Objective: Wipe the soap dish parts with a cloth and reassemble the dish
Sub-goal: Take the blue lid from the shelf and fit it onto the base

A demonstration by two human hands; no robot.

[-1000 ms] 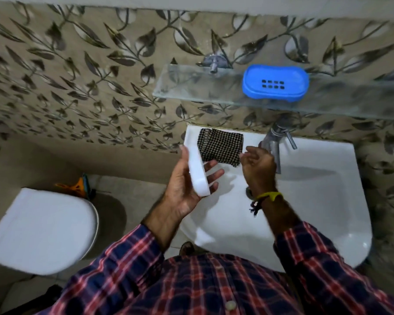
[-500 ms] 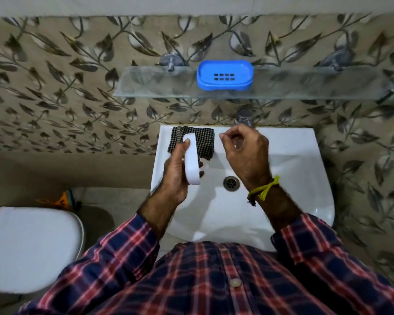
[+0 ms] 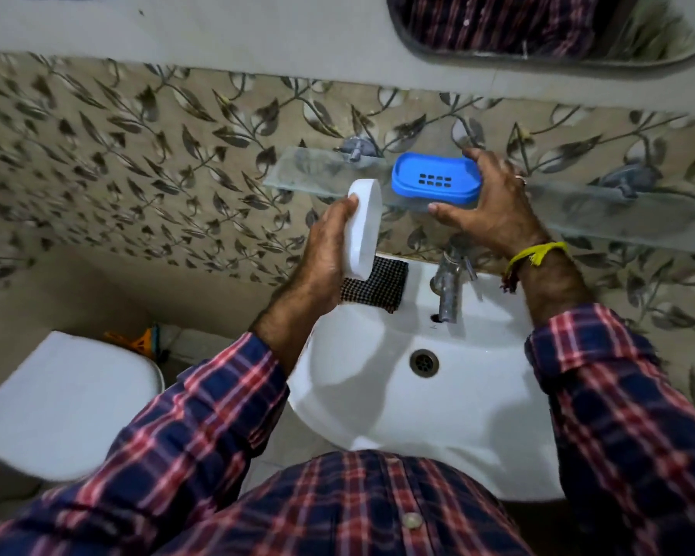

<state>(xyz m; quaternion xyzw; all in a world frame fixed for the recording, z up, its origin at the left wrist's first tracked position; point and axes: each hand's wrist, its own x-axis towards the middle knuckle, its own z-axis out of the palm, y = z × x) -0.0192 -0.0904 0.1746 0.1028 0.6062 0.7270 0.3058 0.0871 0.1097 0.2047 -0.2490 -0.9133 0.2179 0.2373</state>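
A blue slotted soap dish tray (image 3: 434, 177) sits on the glass wall shelf (image 3: 318, 170). My right hand (image 3: 494, 202) reaches round its right end, thumb in front of it and fingers behind it. My left hand (image 3: 326, 242) grips the white soap dish base (image 3: 364, 226), held on edge just left of the blue tray. The black-and-white checked cloth (image 3: 378, 284) lies on the back left rim of the sink, partly hidden by my left hand and the white base.
The white sink (image 3: 478, 395) is below, with a metal tap (image 3: 448, 282) at its back and a drain (image 3: 423, 362) in the middle. A closed toilet lid (image 3: 61, 403) is to the left. A mirror (image 3: 538, 30) hangs above the shelf.
Both hands have risen from over the sink to the shelf. My left hand carried the white base up beside the blue tray, and my right hand has closed round the tray's right end.
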